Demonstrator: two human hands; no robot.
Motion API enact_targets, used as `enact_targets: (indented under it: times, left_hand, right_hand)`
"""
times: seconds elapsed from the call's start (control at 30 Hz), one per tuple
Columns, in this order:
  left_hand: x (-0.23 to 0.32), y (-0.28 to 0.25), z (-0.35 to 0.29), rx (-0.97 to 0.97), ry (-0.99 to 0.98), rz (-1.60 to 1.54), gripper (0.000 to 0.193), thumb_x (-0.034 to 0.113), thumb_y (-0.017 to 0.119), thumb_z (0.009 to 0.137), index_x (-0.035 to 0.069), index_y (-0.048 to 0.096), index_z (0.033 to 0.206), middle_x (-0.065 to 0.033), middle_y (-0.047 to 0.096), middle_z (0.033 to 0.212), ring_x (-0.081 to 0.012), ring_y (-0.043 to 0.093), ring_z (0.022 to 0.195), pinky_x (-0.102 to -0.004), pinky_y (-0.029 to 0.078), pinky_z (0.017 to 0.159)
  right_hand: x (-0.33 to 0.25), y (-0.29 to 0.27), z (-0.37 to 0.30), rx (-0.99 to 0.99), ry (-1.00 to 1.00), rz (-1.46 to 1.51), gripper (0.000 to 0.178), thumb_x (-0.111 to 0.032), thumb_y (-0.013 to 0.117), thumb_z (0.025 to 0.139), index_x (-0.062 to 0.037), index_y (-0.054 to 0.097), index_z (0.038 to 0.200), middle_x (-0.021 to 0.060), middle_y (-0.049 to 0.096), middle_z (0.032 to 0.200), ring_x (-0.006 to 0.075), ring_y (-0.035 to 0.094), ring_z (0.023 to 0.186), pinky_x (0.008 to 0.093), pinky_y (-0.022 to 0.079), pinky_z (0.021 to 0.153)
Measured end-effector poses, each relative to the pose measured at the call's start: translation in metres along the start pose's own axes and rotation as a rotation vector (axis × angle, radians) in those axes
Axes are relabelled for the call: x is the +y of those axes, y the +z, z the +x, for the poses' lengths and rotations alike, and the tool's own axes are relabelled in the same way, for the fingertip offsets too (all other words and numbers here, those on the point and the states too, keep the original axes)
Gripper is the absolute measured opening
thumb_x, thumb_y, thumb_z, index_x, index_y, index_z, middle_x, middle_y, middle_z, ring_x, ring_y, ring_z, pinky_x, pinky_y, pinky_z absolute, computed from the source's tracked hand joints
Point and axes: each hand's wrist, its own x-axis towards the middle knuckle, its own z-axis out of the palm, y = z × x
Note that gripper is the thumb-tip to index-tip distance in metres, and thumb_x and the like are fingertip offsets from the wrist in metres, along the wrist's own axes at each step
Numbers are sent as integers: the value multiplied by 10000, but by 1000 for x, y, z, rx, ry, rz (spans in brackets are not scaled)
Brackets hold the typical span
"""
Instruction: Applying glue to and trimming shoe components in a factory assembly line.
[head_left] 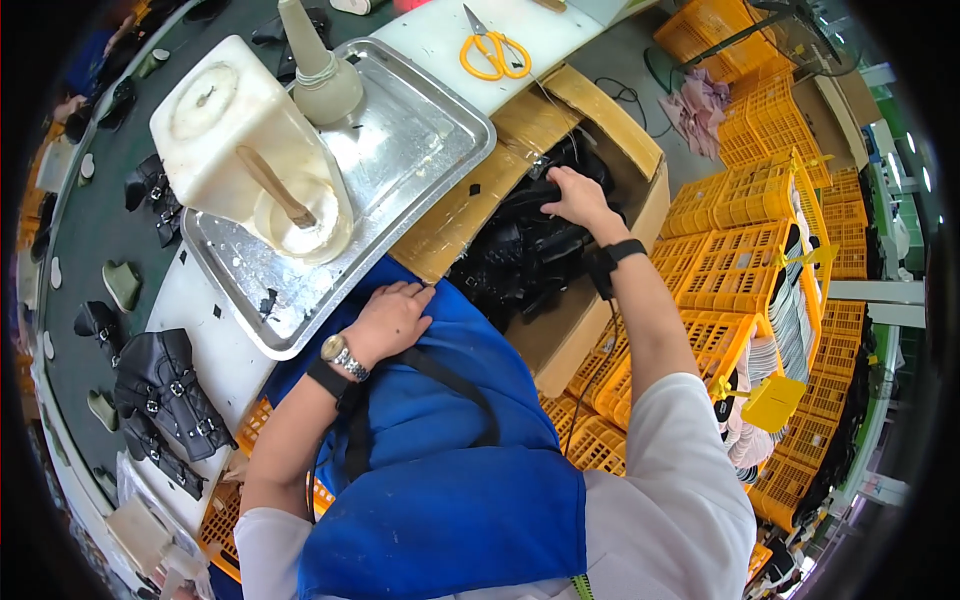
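My right hand (582, 202) reaches over an open cardboard box (648, 215), thumb and fingers apart. Its fingertips are at the black leather shoe pieces (510, 240) heaped inside, some with metal buckles; a firm hold on any piece does not show. My left hand (393, 318) lies open and flat on the blue apron (470, 340), its fingertips by the box's near flap. Above it on the bench rests a metal tray (420, 130). The tray bears a cut-open white plastic jug (230, 130) with a wooden-handled brush (270, 185) in it, and a narrow-necked bottle (325, 90).
Scissors with orange handles (495, 55) lie on the white bench top beyond the tray. On the left, black buckled shoe uppers (175, 395) rest at the bench edge beside a dark green conveyor belt (75, 240). Stacked orange crates (735, 265) stand to the right of the box.
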Motion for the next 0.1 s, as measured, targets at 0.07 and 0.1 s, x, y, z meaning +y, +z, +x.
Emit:
enact_targets:
  times: [0.07, 0.1]
  left_hand:
    - [9, -16, -9, -4, 29, -94, 447, 204, 582, 786, 16, 494, 1181, -170, 555, 1113, -299, 521, 1048, -384, 392, 914]
    - [10, -22, -14, -39, 32, -147, 478, 195, 602, 774, 19, 480, 1201, -170, 546, 1137, -294, 511, 1068, -385, 390, 921]
  right_hand:
    - [10, -11, -11, -62, 3, 52, 508, -217, 770, 600, -100, 511, 1021, 86, 547, 985, 267, 579, 910, 358, 471, 767]
    - [14, -19, -17, -131, 8, 106, 536, -236, 767, 608, -108, 502, 1056, 94, 536, 1027, 268, 574, 935, 336, 472, 785]
